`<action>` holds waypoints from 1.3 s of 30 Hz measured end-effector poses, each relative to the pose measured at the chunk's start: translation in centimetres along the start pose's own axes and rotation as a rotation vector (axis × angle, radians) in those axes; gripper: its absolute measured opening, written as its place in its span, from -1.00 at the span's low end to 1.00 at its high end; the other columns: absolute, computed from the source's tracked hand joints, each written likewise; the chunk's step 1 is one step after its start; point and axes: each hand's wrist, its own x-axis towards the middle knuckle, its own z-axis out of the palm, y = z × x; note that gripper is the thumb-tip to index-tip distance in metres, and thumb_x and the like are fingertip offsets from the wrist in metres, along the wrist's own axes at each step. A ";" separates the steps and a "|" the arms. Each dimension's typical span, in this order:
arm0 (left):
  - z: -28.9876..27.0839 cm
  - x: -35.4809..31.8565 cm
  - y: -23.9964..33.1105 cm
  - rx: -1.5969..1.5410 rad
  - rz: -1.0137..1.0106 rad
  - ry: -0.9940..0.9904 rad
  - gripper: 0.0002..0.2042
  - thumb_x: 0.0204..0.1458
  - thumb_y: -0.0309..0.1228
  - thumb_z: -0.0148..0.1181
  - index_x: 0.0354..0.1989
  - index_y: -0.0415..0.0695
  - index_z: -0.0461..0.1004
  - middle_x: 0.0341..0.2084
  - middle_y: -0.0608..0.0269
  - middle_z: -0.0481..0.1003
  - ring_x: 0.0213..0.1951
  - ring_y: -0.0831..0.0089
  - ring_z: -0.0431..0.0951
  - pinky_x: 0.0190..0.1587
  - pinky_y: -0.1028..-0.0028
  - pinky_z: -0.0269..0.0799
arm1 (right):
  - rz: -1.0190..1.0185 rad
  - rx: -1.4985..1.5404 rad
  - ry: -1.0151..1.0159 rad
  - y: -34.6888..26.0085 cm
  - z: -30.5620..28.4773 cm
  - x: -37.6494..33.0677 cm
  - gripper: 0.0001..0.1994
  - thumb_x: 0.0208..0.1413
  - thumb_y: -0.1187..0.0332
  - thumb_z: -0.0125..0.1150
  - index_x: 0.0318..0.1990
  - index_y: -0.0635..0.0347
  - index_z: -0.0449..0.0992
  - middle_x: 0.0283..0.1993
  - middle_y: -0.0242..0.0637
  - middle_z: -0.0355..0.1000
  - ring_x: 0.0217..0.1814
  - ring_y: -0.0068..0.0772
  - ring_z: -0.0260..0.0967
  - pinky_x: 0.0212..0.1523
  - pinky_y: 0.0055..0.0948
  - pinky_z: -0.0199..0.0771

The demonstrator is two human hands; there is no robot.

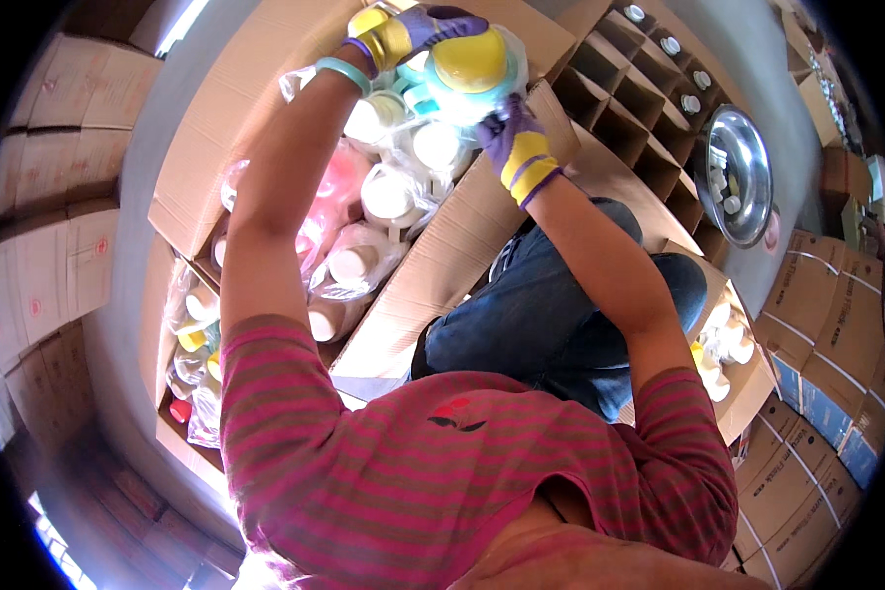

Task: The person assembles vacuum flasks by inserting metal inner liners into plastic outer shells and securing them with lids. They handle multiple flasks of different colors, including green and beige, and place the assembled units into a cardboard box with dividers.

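A teal flask with a yellow cap [472, 67], wrapped in clear plastic, is held between my two hands over an open cardboard box [442, 265]. My left hand [423, 31], in a purple and yellow glove, reaches across its top with the fingers along the cap. From the near right side, my gloved right hand [514, 149] closes its fingers at the flask's lower edge. Whether they grip the body or just the wrapping is hard to see. Below lie several plastic-wrapped flasks, among them a white one [391, 195] and a pink one [339, 177].
A divided carton [624, 98] with white-capped items in some cells stands at the right. Beyond it sits a shiny metal basin [742, 177] with small pieces. More boxes of flasks flank me, one at the left [192, 344]. Stacked cartons [59, 167] line both sides.
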 end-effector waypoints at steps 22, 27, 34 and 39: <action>25.5 -9.7 -0.8 0.566 0.468 0.541 -0.59 0.34 -0.16 -0.07 0.20 -0.19 0.34 0.18 0.02 0.37 0.19 0.16 0.38 0.24 0.20 0.27 | -0.836 -1.268 0.922 -12.7 -35.9 -31.5 -0.60 0.16 0.42 0.19 0.17 0.17 0.37 0.22 -0.04 0.33 0.30 0.03 0.28 0.28 -0.16 0.31; 30.9 -17.8 -2.8 0.389 0.062 0.279 -0.59 0.34 -0.16 -0.06 0.20 -0.20 0.34 0.16 0.02 0.39 0.17 0.17 0.40 0.23 0.22 0.28 | 0.362 -0.043 0.553 4.8 -51.5 -31.5 -0.76 0.27 0.19 0.14 -0.09 0.08 0.61 -0.28 -0.40 0.57 -0.33 -0.45 0.46 -0.21 -0.43 0.53; 33.1 -15.9 -5.9 0.312 -0.385 0.031 -0.59 0.34 -0.16 -0.06 0.19 -0.20 0.35 0.13 0.03 0.41 0.15 0.19 0.42 0.23 0.25 0.29 | 0.819 0.313 0.464 11.2 -49.3 -29.3 -0.71 0.28 0.13 0.10 -0.09 0.09 0.62 -0.13 -0.32 0.59 -0.13 -0.30 0.52 0.04 -0.30 0.50; 31.1 -12.2 -5.8 0.286 -0.652 -0.007 -0.59 0.34 -0.16 -0.06 0.18 -0.20 0.36 0.11 0.04 0.43 0.14 0.20 0.43 0.22 0.27 0.30 | 0.871 0.195 0.536 8.0 -46.8 -25.4 -0.70 0.27 0.10 0.08 -0.13 0.09 0.63 -0.16 -0.29 0.60 -0.15 -0.27 0.53 0.00 -0.28 0.50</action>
